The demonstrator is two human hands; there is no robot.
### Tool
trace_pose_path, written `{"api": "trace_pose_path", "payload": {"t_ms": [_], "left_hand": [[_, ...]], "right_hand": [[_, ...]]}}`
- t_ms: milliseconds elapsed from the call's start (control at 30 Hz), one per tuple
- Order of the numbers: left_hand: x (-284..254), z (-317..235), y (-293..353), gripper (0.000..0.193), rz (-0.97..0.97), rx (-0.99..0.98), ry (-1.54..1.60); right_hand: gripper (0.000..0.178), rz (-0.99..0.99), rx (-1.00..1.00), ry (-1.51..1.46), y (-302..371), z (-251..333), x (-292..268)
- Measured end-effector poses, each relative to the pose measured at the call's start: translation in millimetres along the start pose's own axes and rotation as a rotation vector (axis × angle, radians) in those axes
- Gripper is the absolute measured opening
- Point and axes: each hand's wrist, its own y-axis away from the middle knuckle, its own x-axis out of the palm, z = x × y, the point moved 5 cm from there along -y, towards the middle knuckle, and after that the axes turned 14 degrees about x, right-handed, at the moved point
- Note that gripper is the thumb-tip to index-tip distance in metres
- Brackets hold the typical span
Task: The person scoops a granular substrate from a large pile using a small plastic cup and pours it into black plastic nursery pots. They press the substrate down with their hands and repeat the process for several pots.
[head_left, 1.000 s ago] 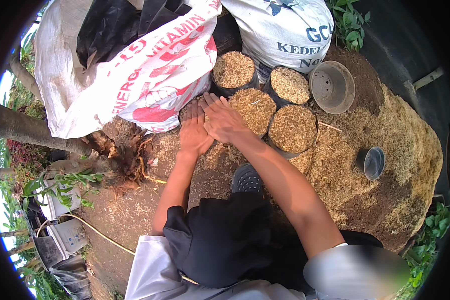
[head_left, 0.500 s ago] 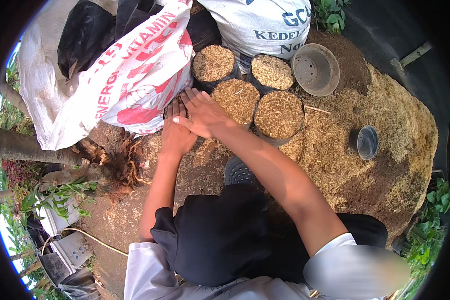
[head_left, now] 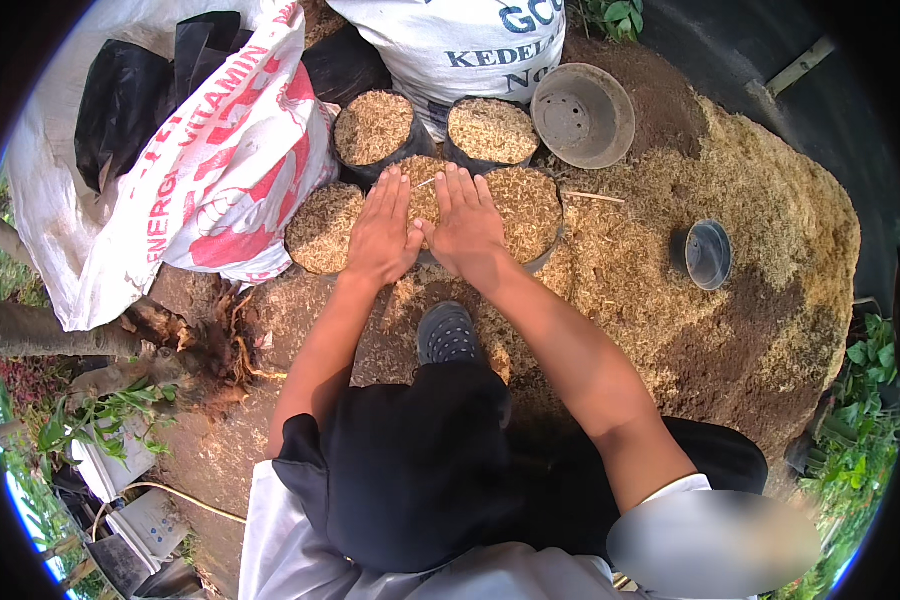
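Observation:
My left hand point(head_left: 382, 240) and my right hand point(head_left: 465, 228) lie flat side by side, fingers stretched, on the middle black grow bag point(head_left: 425, 204) of the near row. It is filled with a brown, sawdust-like mix, mostly covered by my palms. A thin pale sliver point(head_left: 424, 183) shows between my fingertips. To the left stands a filled grow bag point(head_left: 322, 230), and to the right another filled bag point(head_left: 530, 212). Behind them are a back-left bag point(head_left: 373, 128) and a back-right bag point(head_left: 492, 132), both topped with lighter shavings. Neither hand grips anything.
A large grey pot point(head_left: 583, 115) lies tilted beside the back bags. A small grey pot point(head_left: 708, 255) rests on the wide heap of shavings and soil point(head_left: 650, 270). White sacks point(head_left: 230, 190) stand at the left and a white sack point(head_left: 450, 45) behind. My shoe point(head_left: 448, 335) is below my hands.
Both hands have moved right, from the left grow bag to the middle one. Previously they overlapped; now they lie side by side. The view has shifted, so the scene sits further left.

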Motion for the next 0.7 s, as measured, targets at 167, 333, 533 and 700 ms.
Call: {"api": "trace_pose_path", "payload": {"t_ms": [167, 333, 533, 700], "left_hand": [[-12, 8, -18, 0.075, 0.174, -0.109, 0.063], [-12, 5, -36, 0.071, 0.010, 0.108, -0.044], [13, 14, -25, 0.071, 0.046, 0.074, 0.037], [5, 10, -34, 0.072, 0.235, -0.027, 0.011]], "right_hand": [[0.073, 0.050, -0.016, -0.095, -1, -2, -14], [0.071, -0.021, -0.044, -0.050, 12, -3, -4], [0.069, 0.029, -0.002, -0.061, 14, -4, 2], [0.072, 0.174, -0.060, -0.043, 20, -11, -17]]}}
